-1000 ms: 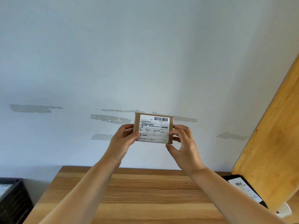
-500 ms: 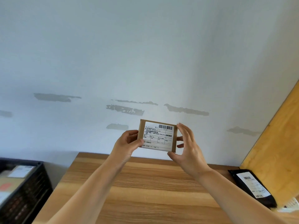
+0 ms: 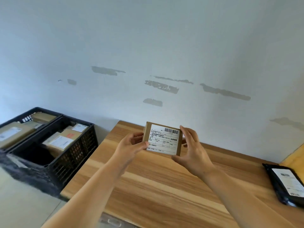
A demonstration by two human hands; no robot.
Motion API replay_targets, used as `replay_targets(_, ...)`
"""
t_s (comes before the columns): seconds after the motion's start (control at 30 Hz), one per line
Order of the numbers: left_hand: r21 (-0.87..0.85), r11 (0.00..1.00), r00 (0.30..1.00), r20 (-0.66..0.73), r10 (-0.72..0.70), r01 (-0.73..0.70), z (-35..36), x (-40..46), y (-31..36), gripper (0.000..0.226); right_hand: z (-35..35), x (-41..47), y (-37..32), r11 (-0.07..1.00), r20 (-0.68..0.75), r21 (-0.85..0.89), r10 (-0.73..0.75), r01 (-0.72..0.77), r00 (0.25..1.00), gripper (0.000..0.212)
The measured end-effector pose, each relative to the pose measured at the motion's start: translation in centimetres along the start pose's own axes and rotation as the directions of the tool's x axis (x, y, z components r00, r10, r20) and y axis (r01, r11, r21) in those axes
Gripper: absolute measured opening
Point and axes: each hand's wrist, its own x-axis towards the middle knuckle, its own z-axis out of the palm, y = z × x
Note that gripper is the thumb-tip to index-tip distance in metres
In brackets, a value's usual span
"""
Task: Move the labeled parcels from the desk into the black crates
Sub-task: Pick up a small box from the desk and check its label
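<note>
Both forearms reached forward over the desk (image 3: 164, 186), hands raised off the surface. Left hand (image 3: 131, 148) gripped the small cardboard parcel (image 3: 162, 139) by its left edge: thumb lay across the front face near the bottom-left corner of the label, other fingers curled behind. Right hand (image 3: 192, 153) clamped the parcel's right edge, fingers upright along the side, thumb under the bottom-right corner. So both hands were closed on the same box, held between them in the air above the far half of the desk, near the wall (image 3: 148, 46).

Parcel: flat brown carton, face toward the camera, slightly tilted. White shipping label covered most of the front, barcode at top right, rows of printed text and a ruled grid below; text was too small to read reliably.

Black crates (image 3: 69, 155) sat left of the desk, lower down, two side by side, mesh-walled. Both held brown parcels with white labels; one label had an orange-red patch. The near part of the nearer crate looked dark, probably a black bag, but it was blurred.

A black poly mailer (image 3: 286, 183) with a white label lay flat at the desk's right edge, well apart from the hands.
</note>
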Motion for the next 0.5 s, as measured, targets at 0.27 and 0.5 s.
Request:
replay_targets(0.27,-0.016,0.999,0.992,-0.12,-0.038,0.036,-8.0,-5.0,-0.1,0.039,4.6,-0.6,-6.8,0.99,0.109,-0.024,-0.137,0.14,0.985,0.105)
replay_targets(0.5,-0.054,0.998,0.97,-0.239,-0.047,0.034,-19.2,-7.6,0.7,0.042,11.0,2.4,-16.8,0.94,0.202,-0.106,-0.3,0.325,0.932,0.102)
